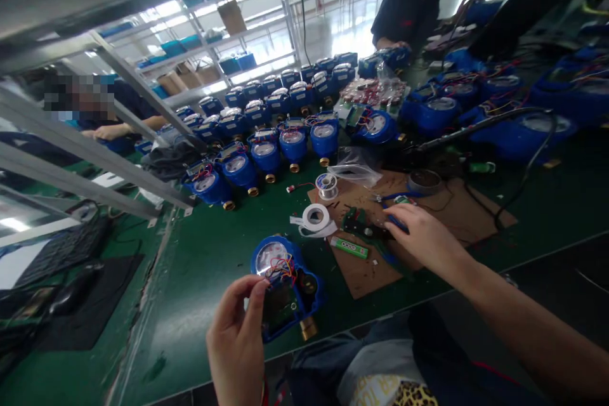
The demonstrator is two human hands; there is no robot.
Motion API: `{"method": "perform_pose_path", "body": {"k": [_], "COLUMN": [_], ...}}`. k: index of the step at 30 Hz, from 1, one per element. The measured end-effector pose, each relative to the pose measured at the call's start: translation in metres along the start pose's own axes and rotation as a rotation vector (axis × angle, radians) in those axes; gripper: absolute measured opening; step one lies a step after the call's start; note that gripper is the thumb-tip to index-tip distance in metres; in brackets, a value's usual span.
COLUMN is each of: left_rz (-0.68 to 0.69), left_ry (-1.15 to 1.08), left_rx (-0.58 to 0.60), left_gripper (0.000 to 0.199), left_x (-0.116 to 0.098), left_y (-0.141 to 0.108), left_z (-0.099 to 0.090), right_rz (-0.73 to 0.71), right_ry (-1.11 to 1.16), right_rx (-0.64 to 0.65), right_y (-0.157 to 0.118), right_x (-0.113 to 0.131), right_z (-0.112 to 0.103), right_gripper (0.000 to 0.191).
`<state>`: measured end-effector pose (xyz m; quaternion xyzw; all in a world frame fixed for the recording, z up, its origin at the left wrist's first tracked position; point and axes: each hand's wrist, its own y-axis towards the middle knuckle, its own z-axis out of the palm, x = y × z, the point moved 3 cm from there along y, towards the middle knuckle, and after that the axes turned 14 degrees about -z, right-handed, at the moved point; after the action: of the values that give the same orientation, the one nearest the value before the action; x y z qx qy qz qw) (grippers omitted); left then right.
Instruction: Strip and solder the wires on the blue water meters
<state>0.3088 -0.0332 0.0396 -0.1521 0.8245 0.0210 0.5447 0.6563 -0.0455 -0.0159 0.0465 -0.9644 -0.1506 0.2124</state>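
Note:
My left hand [240, 323] is closed in a pinch at the left edge of an opened blue water meter [299, 260], near its dark display board. Red, orange and black wires [284, 266] spill loose across the meter's round dial. A brass fitting [308, 328] sticks out at its lower side. Over the brown cardboard, my right hand [419, 228] has its fingers closed round the blue handle of pliers [396, 223]; their jaws are hard to make out. Beside it lie green wire strippers [364, 228] and a green-and-white battery [349, 247].
A solder spool [327, 186] and white tape roll [316, 217] sit by the cardboard mat [361, 282]. Rows of blue meters [264, 153] fill the back of the green table. Metal posts [137, 89] rise at left. Two people work beyond.

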Motion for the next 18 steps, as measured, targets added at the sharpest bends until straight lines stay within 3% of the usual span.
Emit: {"method": "perform_pose_path", "body": {"k": [5, 13, 15, 18], "left_rz": [0.012, 0.028, 0.016, -0.011], "left_ry": [-0.027, -0.097, -0.113, -0.121], "left_rx": [0.014, 0.086, 0.087, 0.089], "left_gripper": [0.024, 0.020, 0.020, 0.022], "left_x": [-0.008, -0.008, -0.007, -0.005], "left_y": [-0.001, -0.001, -0.001, 0.000], "left_z": [-0.001, 0.000, 0.000, 0.001], "right_rz": [0.087, 0.024, 0.044, 0.159], "right_ry": [-0.104, -0.013, -0.033, -0.157], "right_rx": [-0.028, 0.107, 0.075, -0.098], "right_y": [0.008, 0.018, 0.017, 0.013], "right_x": [-0.032, -0.017, -0.021, -0.050], "right_z": [-0.033, -0.014, -0.019, -0.032], "right_gripper": [0.030, 0.035, 0.036, 0.042]}}
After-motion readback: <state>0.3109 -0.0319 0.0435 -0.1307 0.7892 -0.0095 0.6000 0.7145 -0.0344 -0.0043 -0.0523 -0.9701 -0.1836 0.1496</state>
